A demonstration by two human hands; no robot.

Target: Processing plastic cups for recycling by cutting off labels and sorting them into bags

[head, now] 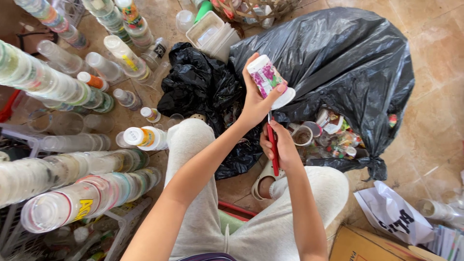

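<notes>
**Cup and red tool over the bag**

Above the knees, the left hand (255, 104) is closed round a white plastic cup (267, 79) w/ pink print, held up. Just below, the right hand (280, 145) grips a red-handled tool (273, 145), tip at the cup. Behind both hands: big black bag (338, 58). Left of them: stacks of cups (87, 193).

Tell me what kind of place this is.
Probably a home or small yard spot for sorting used plastic cups for recycling. Long stacks of nested cups lie at one side, a black rubbish bag spills used cups onto the tiled floor, and the left hand holds a cup.
</notes>
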